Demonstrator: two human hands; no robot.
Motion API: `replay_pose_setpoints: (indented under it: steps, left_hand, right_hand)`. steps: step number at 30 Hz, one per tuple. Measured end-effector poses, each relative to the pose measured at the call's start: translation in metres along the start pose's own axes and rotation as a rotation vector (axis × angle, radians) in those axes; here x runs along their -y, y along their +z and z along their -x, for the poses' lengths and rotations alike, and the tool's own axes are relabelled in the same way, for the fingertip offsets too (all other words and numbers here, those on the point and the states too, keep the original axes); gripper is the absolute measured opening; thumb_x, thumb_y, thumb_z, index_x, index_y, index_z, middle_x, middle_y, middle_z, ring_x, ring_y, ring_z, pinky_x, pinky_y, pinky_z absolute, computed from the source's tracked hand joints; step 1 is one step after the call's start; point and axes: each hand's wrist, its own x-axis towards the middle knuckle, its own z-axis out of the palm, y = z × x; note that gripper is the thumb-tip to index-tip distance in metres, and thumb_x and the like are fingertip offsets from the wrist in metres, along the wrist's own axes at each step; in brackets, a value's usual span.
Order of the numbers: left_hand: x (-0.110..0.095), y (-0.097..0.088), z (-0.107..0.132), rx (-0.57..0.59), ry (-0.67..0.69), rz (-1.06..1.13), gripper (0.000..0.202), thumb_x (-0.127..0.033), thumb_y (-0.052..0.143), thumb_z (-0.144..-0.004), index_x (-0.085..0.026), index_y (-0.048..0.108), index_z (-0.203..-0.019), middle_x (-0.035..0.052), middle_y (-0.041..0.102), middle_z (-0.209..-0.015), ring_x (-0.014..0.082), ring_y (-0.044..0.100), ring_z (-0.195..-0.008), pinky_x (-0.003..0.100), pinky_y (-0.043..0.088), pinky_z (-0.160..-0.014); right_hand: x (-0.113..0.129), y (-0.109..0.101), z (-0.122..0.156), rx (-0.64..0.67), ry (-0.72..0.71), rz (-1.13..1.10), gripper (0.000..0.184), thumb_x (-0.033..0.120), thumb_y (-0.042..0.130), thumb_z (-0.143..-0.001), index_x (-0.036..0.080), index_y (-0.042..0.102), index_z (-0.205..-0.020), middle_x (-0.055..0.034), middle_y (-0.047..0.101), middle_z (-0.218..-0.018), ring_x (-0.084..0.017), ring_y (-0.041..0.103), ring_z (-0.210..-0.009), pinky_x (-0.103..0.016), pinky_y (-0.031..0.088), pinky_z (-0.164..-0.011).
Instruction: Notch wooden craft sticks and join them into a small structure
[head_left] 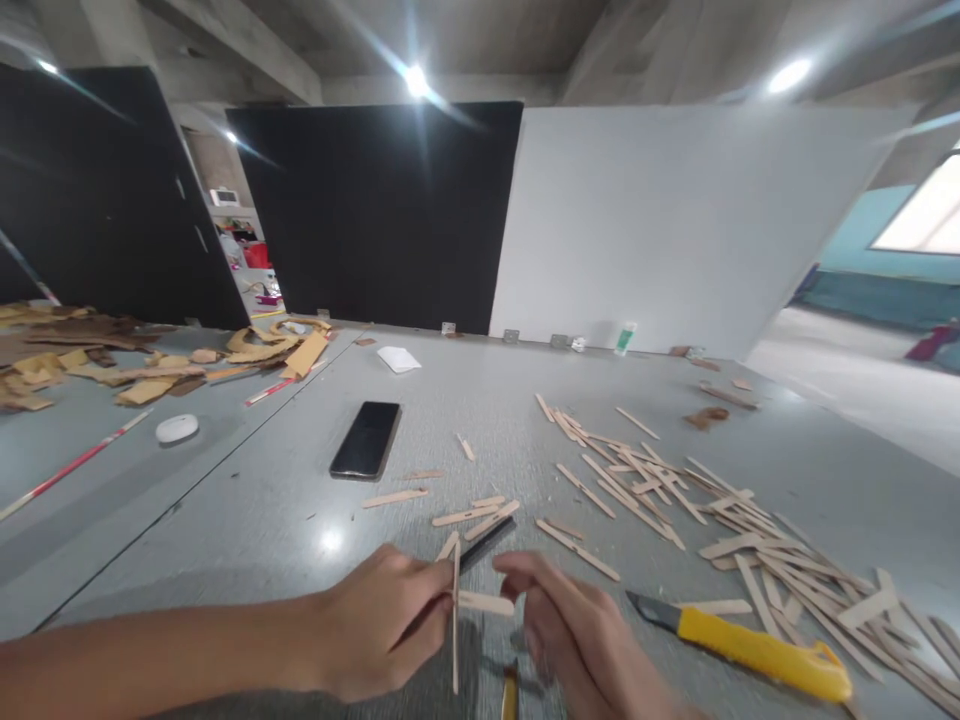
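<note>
My left hand (397, 620) is closed in a pinch on two crossed craft sticks. One craft stick (456, 640) stands edge-on to me, and the other (487, 602) points right from the crossing. Just right of them is my right hand (570, 630), its fingers bent and apart, with nothing visible in them. Beyond the pinch, a dark flat strip (487, 542) lies on the table near several loose craft sticks (465, 516). A thin yellow tool (510, 690) with a dark tip shows between my hands at the bottom edge, partly cut off.
Right of my right hand lies a yellow utility knife (757, 650), blade out. A pile of craft sticks (787, 565) spreads across the right side. A phone (366, 440), a white oval case (177, 430) and brown scraps (165, 370) are to the left. Upright panels (375, 220) border the table's back.
</note>
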Motion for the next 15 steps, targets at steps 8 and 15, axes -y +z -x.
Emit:
replay_pose_setpoints:
  steps: [8, 15]
  left_hand:
    - [0.015, 0.013, 0.002, -0.026, 0.021, -0.067, 0.014, -0.019, 0.046, -0.101, -0.023, 0.05, -0.089, -0.0048, 0.05, -0.062, 0.0142, 0.04, -0.048, 0.031, 0.03, -0.052]
    - [0.022, 0.013, 0.004, -0.071, 0.027, -0.028, 0.022, -0.03, 0.039, -0.114, -0.021, 0.058, -0.107, -0.0035, 0.059, -0.069, 0.0141, 0.05, -0.053, 0.028, 0.039, -0.055]
  right_hand:
    - [-0.008, 0.03, -0.001, 0.202, 0.29, -0.426, 0.041, 0.053, 0.038, -0.111, 0.02, 0.061, -0.117, -0.0021, 0.07, -0.08, -0.012, 0.052, -0.054, -0.025, 0.042, -0.055]
    - [-0.005, 0.024, -0.004, 0.191, 0.394, -0.563, 0.051, 0.065, 0.043, -0.108, 0.02, 0.068, -0.113, -0.0028, 0.071, -0.08, -0.013, 0.054, -0.056, -0.028, 0.046, -0.057]
